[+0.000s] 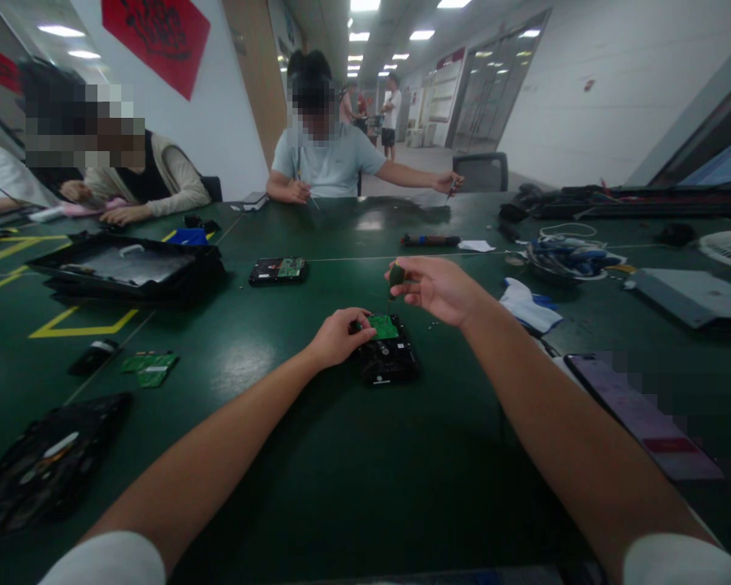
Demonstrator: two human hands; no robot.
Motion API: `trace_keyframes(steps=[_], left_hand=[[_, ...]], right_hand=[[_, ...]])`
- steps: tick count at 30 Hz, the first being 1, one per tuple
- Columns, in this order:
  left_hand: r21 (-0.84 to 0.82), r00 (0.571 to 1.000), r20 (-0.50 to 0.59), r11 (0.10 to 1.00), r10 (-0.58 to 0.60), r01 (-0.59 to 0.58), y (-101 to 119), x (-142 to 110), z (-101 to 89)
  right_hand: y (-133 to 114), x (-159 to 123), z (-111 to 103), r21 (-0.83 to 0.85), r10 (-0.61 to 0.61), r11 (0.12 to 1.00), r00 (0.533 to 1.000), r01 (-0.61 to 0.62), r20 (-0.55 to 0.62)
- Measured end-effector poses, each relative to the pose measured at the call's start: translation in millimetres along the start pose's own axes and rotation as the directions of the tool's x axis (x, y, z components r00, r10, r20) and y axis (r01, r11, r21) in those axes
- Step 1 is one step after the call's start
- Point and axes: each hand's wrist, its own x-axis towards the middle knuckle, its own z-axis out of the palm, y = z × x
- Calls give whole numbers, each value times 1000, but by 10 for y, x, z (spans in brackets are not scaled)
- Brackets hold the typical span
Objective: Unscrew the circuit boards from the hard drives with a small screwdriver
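A black hard drive (387,361) lies on the table in front of me, its green circuit board (385,327) facing up at the far end. My left hand (342,335) grips the drive's left side, with the thumb at the board's edge. In my right hand (430,288) is a screwdriver (395,278) with a dark green handle, held upright between thumb and fingers. Its thin shaft points down to the far part of the board; whether the tip sits in a screw is too small to tell. Tiny screws (434,325) lie right of the drive.
Another hard drive (278,270) lies farther left, near a black casing (134,264). Loose green boards (151,367) and a black part (52,459) are at left. A phone (639,414), a glove (527,305) and a grey box (698,294) lie at right. A co-worker (329,162) sits opposite.
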Motion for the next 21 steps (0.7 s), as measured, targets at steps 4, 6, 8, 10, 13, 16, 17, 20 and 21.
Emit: trace_keyframes(steps=[4,6,8,10,13,16,17,20,21], left_hand=[[-13,1000,3,1000,6,-6,7,1,-5],[-12,1000,7,1000,5,-5,13,3,-8],[-8,1000,8,1000,-1,1,17,3,-9],[-8,1000,6,1000,-5,5,17,3,-6],[-16,1000,3,1000,-9,9,7,3,1],[-16,1000,6,1000,-5,5,-8,7,9],[-15,1000,6,1000,-1,1,-12,9,10],[-20,1000,6,1000,7,-7,-13,9,11],[-22,1000,4,1000,7,-7,-11,7,10]], right_hand=[[3,-7,24,15,16,1000,999,-15,-42],[1,-15,19,-22,18,1000,999,-19,-27],[-2,-23,0,-80,12,997,1000,-11,14],[-5,-26,-27,-130,2,992,999,4,49],[-3,-14,-63,-176,-3,984,998,15,67],[3,4,-79,-191,2,982,998,10,60],[5,8,-79,-182,2,983,999,8,54],[9,14,-65,-116,31,993,999,-26,44],[8,15,-59,-94,51,995,998,-46,47]])
